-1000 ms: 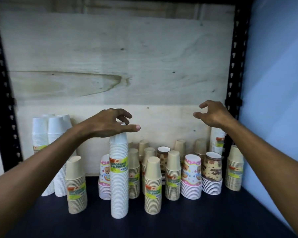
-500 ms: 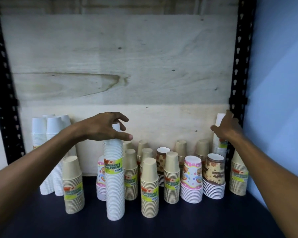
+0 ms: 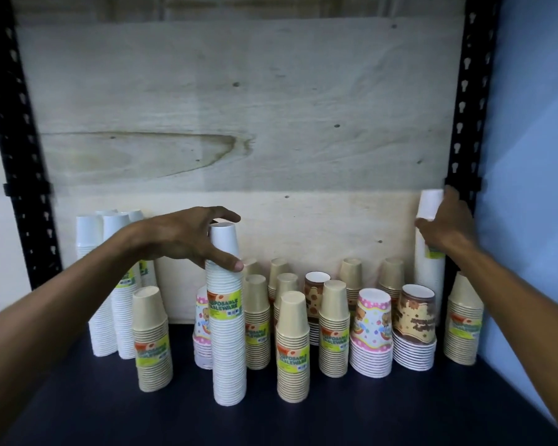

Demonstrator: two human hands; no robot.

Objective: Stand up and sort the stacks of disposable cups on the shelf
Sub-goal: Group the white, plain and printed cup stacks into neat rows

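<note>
A tall white cup stack (image 3: 226, 336) with a yellow label stands front and centre on the dark shelf (image 3: 303, 420). My left hand (image 3: 187, 236) curls around its top, thumb against the front and fingers behind. At the back right, another tall white stack (image 3: 428, 278) stands against the black upright, and my right hand (image 3: 448, 226) wraps around its upper part. Between them stand several beige stacks (image 3: 293, 346), a pink dotted stack (image 3: 371, 333) and a brown patterned stack (image 3: 414, 329). More white stacks (image 3: 110, 284) are grouped at the back left.
A plywood back panel (image 3: 239, 123) closes the shelf behind the cups. Black perforated uprights (image 3: 16, 156) (image 3: 467, 91) frame both sides. A blue wall (image 3: 535, 188) runs along the right. A beige stack (image 3: 463, 326) stands at the far right edge.
My right hand moved right and down from the open air onto the tall white stack at the back right. My left hand settled lower around the centre white stack's top.
</note>
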